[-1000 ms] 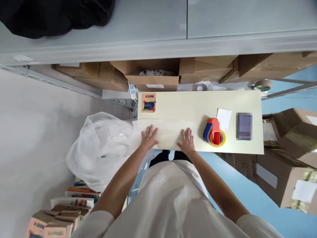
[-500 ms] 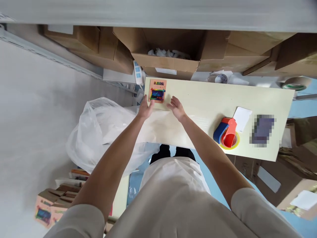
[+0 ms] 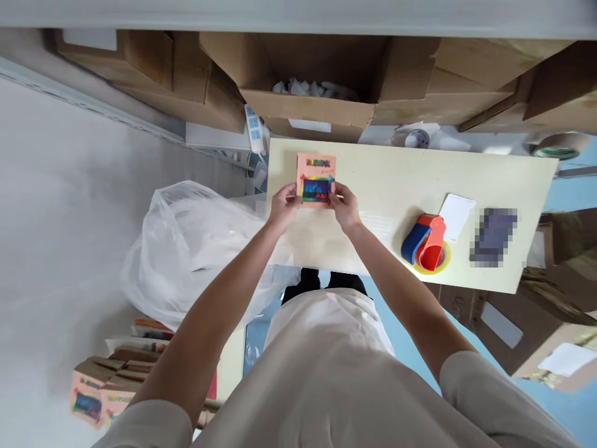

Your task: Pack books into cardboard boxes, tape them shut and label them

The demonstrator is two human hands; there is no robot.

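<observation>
The tabletop (image 3: 466, 171) runs crosswise in front of the person, its long axis from left to right. A large translucent plastic bag (image 3: 172, 242) bulges past its left end, and a thin, pale sheet (image 3: 326, 239) lies along the near edge, on the body side of both wrists. Well to the right rests a red and blue tape dispenser (image 3: 430, 246), with a white card (image 3: 457, 216) just beyond it. Smaller than the dispenser, the flat pink packet (image 3: 316, 180) is over the left part of the tabletop, its printed face up and its slightly longer axis pointing away from the body. It sits between the two hands, neither of them nearer: the left hand (image 3: 284, 205) pinches its left edge and the right hand (image 3: 346, 205) its right edge, both close to the corners nearest the body, so most of the packet extends forward of the grip. Whether its underside touches the surface cannot be told.
</observation>
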